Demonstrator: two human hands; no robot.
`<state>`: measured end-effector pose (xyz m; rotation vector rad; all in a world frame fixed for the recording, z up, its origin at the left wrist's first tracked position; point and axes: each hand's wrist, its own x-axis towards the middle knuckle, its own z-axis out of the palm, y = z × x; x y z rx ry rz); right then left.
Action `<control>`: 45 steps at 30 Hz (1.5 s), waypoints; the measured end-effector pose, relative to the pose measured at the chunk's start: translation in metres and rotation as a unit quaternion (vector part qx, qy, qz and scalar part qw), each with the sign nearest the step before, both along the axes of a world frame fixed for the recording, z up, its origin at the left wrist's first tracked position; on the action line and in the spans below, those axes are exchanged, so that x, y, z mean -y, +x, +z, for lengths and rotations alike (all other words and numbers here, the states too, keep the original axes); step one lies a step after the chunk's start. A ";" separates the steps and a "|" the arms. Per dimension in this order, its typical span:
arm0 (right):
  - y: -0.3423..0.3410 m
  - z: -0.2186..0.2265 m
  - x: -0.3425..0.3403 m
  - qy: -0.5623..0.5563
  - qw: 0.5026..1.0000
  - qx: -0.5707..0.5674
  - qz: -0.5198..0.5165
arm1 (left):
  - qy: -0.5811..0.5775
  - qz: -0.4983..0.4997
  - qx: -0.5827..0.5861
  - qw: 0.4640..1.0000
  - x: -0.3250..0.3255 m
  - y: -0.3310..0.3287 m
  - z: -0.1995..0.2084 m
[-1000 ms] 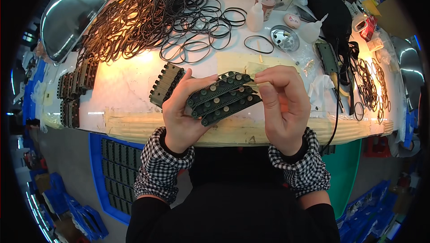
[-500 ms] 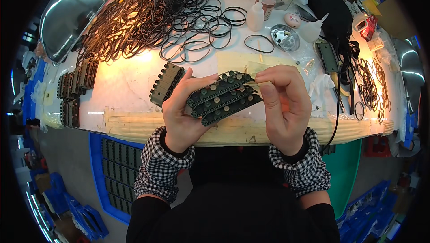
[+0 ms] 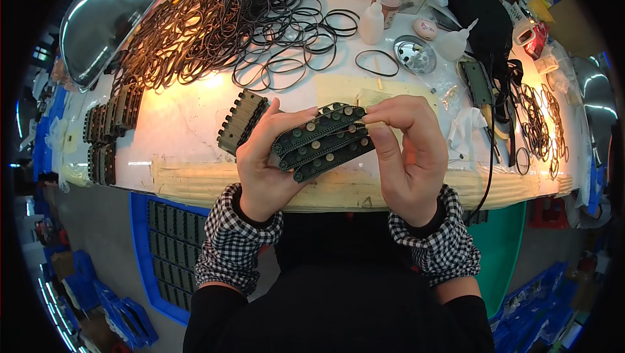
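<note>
My left hand (image 3: 270, 164) is closed around a stack of about three long dark green track-like pieces (image 3: 325, 145), set with round wheels or studs along their sides. The stack is tilted, its right end higher. At that end my right hand (image 3: 413, 151) has its thumb and forefinger bent together on the tips of the pieces. Just behind my left hand lies a similar group of olive-brown track pieces (image 3: 242, 119), seen by their knobbed edges.
A heap of thin black rubber loops (image 3: 221, 27) covers the back left. More track pieces (image 3: 117, 115) stand at the far left. White squeeze bottles (image 3: 371, 24) and a round metal dish (image 3: 415, 55) sit behind. Below the table edge are a blue tray (image 3: 140, 236) and a green bin (image 3: 511, 249).
My right hand has shifted slightly left, its fingertips closer onto the right end of the pieces. My left hand and the stack stay nearly still.
</note>
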<state>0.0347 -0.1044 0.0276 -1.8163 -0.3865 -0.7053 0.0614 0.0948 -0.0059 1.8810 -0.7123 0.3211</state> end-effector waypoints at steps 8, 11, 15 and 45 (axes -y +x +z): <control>-0.001 0.001 0.001 0.030 0.999 -0.013 -0.002 | 0.001 -0.002 -0.003 1.000 0.000 0.000 0.000; -0.003 0.001 0.004 0.075 0.996 -0.027 -0.034 | -0.001 0.000 -0.002 1.000 -0.001 0.000 -0.002; 0.002 -0.002 0.039 -0.128 0.977 0.032 -0.169 | -0.045 0.019 -0.010 0.999 0.001 0.000 -0.005; -0.011 -0.005 0.002 0.085 0.993 -0.076 0.027 | -0.051 0.018 -0.012 0.998 0.003 -0.001 0.001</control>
